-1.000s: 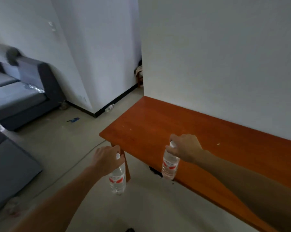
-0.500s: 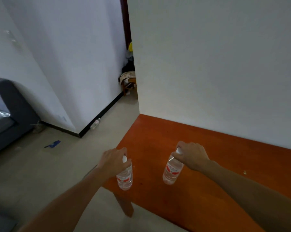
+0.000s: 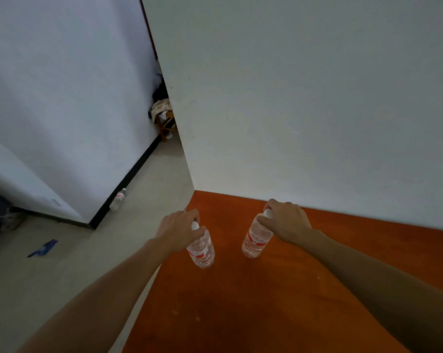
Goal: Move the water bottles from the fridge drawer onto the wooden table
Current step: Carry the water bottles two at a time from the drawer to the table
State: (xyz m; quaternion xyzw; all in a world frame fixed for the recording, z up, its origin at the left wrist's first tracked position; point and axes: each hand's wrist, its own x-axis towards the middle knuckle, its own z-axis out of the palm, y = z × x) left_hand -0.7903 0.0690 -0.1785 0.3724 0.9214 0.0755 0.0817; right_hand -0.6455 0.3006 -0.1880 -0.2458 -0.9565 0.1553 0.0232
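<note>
My left hand (image 3: 177, 230) grips the top of a clear water bottle (image 3: 202, 249) with a white cap and a red label. The bottle hangs over the left end of the reddish wooden table (image 3: 253, 301). My right hand (image 3: 285, 221) grips a second such water bottle (image 3: 255, 238) by its cap, further in over the table near the wall. Whether either bottle's base touches the tabletop I cannot tell. The fridge drawer is out of view.
A white wall (image 3: 304, 98) backs the table. To the left is bare floor with another bottle (image 3: 118, 198) lying by the black skirting, a blue object (image 3: 43, 248), and a wooden stool with cloth (image 3: 163, 115) in the gap behind the wall.
Both hands have moved forward with their bottles, from beside the table's front edge to over the tabletop. The view has come closer to the table and wall.
</note>
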